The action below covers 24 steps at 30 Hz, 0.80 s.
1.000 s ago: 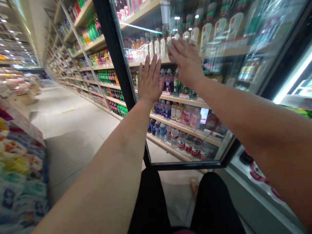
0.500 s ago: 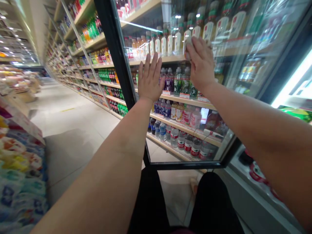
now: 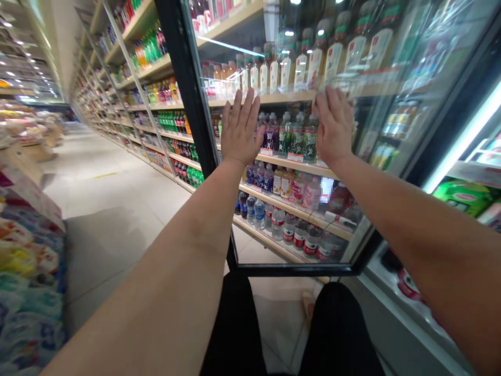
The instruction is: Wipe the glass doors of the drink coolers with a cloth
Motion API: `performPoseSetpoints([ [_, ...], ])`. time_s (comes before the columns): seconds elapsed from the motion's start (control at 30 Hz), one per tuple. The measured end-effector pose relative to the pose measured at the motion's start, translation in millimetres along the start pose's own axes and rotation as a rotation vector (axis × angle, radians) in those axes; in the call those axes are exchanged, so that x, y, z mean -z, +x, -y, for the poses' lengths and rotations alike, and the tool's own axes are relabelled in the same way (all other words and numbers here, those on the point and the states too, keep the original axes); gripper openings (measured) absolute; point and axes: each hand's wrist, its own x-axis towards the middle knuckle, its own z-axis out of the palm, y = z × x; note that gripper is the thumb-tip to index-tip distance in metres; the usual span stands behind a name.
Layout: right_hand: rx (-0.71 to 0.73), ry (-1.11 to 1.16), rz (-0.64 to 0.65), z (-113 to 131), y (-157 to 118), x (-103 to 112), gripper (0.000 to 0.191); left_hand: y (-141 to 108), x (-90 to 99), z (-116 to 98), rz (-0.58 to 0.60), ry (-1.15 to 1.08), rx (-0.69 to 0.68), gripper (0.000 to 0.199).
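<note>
Two bare hands work the pane (image 3: 371, 130) of a door (image 3: 293, 270) that stands out from a lit cooler (image 3: 364, 308). Near the door's left edge, the left hand (image 3: 240, 130) lies flat, palm to the pane, fingers straight and a little apart, gripping nothing — a brace, by the look of it. Right of the door's middle, the right hand (image 3: 332, 125) keeps its fingers close together over what appears to be a pale cloth (image 3: 354, 124) (only its edges peek out, so how tightly it is held cannot be told). The cloth seems to lie between palm and pane, on the door's upper half. Behind the door, bottles (image 3: 298, 137) line the shelves (image 3: 282, 98); to its right, a green pack (image 3: 464, 198) shows inside the cooler. The step in hand looks like a wiping stroke — and the next move calls for even pressure through the cloth, with the left hand steadying the door against any swing.
</note>
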Motion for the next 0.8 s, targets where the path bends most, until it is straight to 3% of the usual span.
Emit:
performPoseSetpoints([
  [0.07, 0.056, -0.012, 0.005, -2.6, -9.7, -2.2, 0.055, -0.9, 3.0, -2.8, -0.02, 0.004, 0.004, 0.071],
  [0.17, 0.104, -0.02, -0.048, -9.2, 2.9, -2.9, 0.054, -2.1, 4.3, -5.2, -0.056, 0.031, -0.013, 0.069],
  [0.27, 0.054, -0.011, -0.127, -6.3, 13.9, -2.4, 0.057, -3.6, 2.1, -4.4, -0.09, 0.082, -0.043, 0.068],
  [0.33, -0.004, 0.011, -0.147, 4.5, 2.4, -3.9, 0.062, -5.2, 0.2, -2.8, -0.115, 0.121, -0.066, 0.067],
  [0.43, 0.126, 0.047, -0.038, 23.0, -25.1, -7.7, 0.064, -7.4, -1.9, -0.1, -0.148, 0.169, -0.097, 0.064],
  [0.53, 0.22, 0.044, 0.029, 28.3, -20.5, -6.4, 0.062, -8.2, -2.5, 2.2, -0.16, 0.19, -0.114, 0.063],
  [0.67, 0.057, 0.019, -0.123, 18.8, 18.1, 0.2, 0.062, -7.8, -2.3, 3.6, -0.149, 0.187, -0.102, 0.062],
  [0.73, 0.022, 0.01, -0.162, 17.1, 15.2, -0.5, 0.061, -7.8, -2.1, 3.6, -0.139, 0.175, -0.097, 0.062],
  [0.8, 0.089, 0.007, -0.1, 19.4, -6.6, -3.3, 0.059, -8.0, -2.0, 3.3, -0.135, 0.155, -0.094, 0.063],
])
